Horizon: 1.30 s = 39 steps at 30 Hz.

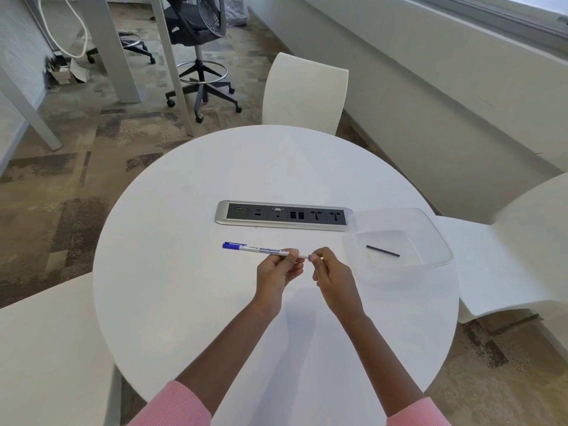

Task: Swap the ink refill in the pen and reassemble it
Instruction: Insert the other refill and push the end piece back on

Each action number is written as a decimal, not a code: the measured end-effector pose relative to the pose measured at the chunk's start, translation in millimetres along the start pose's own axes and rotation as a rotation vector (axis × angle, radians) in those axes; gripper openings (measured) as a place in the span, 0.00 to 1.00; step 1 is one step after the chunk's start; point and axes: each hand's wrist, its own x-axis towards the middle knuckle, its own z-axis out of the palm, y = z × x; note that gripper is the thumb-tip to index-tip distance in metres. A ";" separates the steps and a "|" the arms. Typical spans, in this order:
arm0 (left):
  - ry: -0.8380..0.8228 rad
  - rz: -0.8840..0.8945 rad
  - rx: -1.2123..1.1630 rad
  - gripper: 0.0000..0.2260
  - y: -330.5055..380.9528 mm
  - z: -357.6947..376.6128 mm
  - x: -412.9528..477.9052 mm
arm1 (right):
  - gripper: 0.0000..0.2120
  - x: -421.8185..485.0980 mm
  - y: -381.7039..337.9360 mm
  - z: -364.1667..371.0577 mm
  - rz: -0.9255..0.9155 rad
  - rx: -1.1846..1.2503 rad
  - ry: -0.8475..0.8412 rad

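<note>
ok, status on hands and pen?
Left hand grips pen barrel. Right hand fingers pinch its end plug. Black refill in clear tray. Nothing in the way.

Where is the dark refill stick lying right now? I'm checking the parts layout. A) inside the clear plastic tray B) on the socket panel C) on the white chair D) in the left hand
A: the dark refill stick lies flat on the floor of the clear plastic tray, untouched by either hand.
</note>
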 end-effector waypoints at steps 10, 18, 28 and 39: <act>-0.019 0.026 0.041 0.05 -0.2 2.1 0.5 | 0.16 11.7 -3.8 -1.7 0.125 0.191 -0.018; -0.034 0.045 0.098 0.05 2.7 -0.2 1.6 | 0.20 17.5 -8.7 -7.6 0.286 0.410 -0.170; 0.009 0.034 0.074 0.05 8.9 -2.6 5.5 | 0.07 7.9 0.7 -3.3 -0.001 0.069 -0.064; -0.006 0.026 0.035 0.05 5.5 -2.7 1.0 | 0.18 13.3 -8.7 -1.8 0.065 0.146 -0.061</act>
